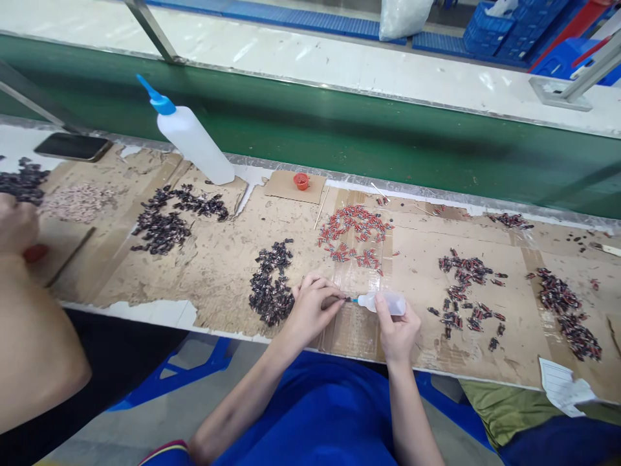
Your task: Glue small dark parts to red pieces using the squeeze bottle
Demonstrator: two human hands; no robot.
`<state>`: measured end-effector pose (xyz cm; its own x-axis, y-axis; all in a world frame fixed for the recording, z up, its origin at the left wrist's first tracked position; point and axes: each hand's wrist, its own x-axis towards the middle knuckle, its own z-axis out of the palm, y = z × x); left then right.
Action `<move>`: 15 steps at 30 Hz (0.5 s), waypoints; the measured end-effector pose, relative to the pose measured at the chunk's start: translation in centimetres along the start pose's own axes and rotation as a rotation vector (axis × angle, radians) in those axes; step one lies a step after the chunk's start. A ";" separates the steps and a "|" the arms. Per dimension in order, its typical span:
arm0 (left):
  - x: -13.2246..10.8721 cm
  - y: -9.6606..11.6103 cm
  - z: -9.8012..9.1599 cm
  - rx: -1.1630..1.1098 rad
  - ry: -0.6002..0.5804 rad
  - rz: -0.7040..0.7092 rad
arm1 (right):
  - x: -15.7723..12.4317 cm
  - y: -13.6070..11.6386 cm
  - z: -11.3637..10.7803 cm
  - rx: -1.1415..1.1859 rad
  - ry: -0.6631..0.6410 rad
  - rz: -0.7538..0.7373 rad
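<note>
On the near side of the red-part cluster point(355, 217), a small dark part point(347, 299) is pinched by the fingers of the left hand point(313, 303), and a squeeze bottle point(396, 303) is gripped by those of the right hand point(400, 330). Over-dispensing could be caused by excess squeezing; part slippage, by nozzle point(355, 300) pressure.

Small bottle point(394, 303): translucent white, blue tip point(354, 300). Behind small bottle: red-and-grey parts point(353, 217), red cap point(301, 182), green panel point(339, 136). Left of it: black parts point(272, 310). Right: black-and-red parts point(468, 268). Beneath: brown cardboard point(412, 259).
</note>
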<state>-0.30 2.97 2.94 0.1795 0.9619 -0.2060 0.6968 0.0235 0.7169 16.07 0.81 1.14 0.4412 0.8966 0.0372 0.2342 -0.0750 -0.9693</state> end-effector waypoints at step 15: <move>0.0 0.1 0.2 0.009 0.013 -0.004 | 0.0 0.1 0.0 0.046 0.017 0.015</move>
<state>-0.15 2.90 2.89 0.1676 0.9652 -0.2005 0.7038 0.0252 0.7099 16.06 0.79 1.04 0.4591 0.8880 0.0267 0.1881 -0.0678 -0.9798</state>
